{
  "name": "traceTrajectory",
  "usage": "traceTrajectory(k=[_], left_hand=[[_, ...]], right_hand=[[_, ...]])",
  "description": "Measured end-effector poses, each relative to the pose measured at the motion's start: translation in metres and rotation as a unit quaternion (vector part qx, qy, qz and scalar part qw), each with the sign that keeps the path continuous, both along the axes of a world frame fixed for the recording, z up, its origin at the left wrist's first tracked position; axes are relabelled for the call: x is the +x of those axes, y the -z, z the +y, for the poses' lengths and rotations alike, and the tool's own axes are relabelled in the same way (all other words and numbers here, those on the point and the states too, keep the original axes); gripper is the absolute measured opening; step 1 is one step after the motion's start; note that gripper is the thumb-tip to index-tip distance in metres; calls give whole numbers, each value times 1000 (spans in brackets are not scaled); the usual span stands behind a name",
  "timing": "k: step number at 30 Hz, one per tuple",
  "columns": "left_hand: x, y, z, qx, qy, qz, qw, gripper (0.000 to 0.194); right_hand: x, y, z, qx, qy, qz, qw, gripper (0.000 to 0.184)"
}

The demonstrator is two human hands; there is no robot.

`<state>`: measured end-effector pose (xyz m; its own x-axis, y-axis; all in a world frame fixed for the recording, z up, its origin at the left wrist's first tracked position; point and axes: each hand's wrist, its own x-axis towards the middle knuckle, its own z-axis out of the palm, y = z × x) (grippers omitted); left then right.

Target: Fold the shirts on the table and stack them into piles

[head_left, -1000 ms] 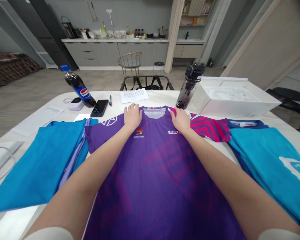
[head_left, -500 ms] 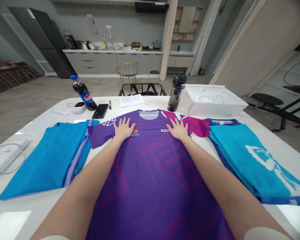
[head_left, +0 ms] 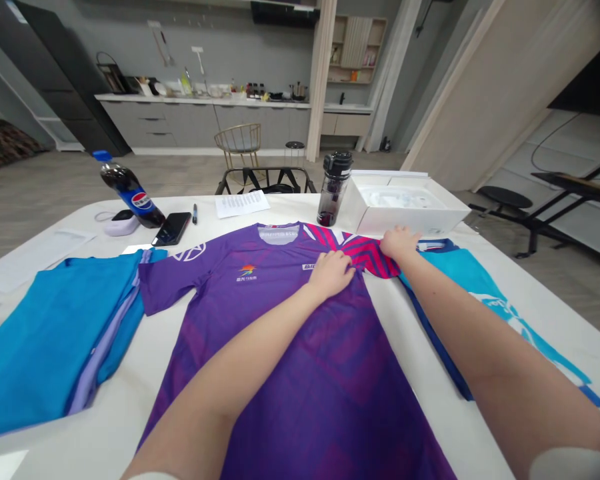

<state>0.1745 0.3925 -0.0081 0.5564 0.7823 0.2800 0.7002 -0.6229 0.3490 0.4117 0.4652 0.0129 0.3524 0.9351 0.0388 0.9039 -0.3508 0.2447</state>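
A purple T-shirt [head_left: 260, 300] lies spread front-up on the table, collar at the far side, with pink stripes on its right sleeve. My left hand [head_left: 333, 272] rests on the chest by the white lettering, fingers slightly bent and lying on the cloth. At the cuff of the striped sleeve is my right hand [head_left: 401, 243], its fingers closed over the edge; the fingertips are partly hidden. Folded blue shirts [head_left: 55, 320] lie to the left, a lilac one among them. Beneath my right forearm is another folded blue shirt [head_left: 463, 273], with a white print.
Along the far side of the white table [head_left: 95, 213] are a cola bottle [head_left: 133, 193], a phone [head_left: 172, 229], a pen [head_left: 195, 214], a printed sheet [head_left: 243, 204], a dark drink bottle [head_left: 334, 190] and an open white box [head_left: 405, 213]. A lilac-cased gadget [head_left: 121, 225] sits by the cola.
Both hands have shifted right: the left from the left chest to the right chest, the right from the chest to the sleeve cuff, where its fingers have closed. The view has turned right.
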Motion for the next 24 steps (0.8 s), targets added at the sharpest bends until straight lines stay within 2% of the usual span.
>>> traceTrajectory(k=[3, 6, 9, 12, 14, 16, 20, 24], left_hand=[[35, 9, 2, 8, 25, -9, 1000, 26], [35, 14, 26, 16, -8, 7, 1000, 28], [14, 10, 73, -7, -58, 47, 997, 28], [-2, 3, 127, -42, -76, 74, 993, 30], [-5, 2, 156, -61, -80, 84, 991, 30], [-3, 5, 176, -75, -75, 91, 990, 27], [3, 19, 190, -84, -50, 93, 991, 26], [9, 26, 188, -85, -39, 81, 992, 31]], right_hand=[[19, 3, 4, -26, 19, 10, 999, 52], [28, 4, 8, -49, -5, 27, 998, 56], [29, 4, 11, -58, -24, 31, 998, 51], [28, 3, 12, -49, -35, 24, 998, 41], [28, 4, 12, -48, -43, 26, 998, 36], [28, 6, 10, -51, -51, 34, 997, 34], [30, 6, 3, -14, -82, 43, 996, 35], [28, -7, -6, 36, -112, 58, 991, 32]])
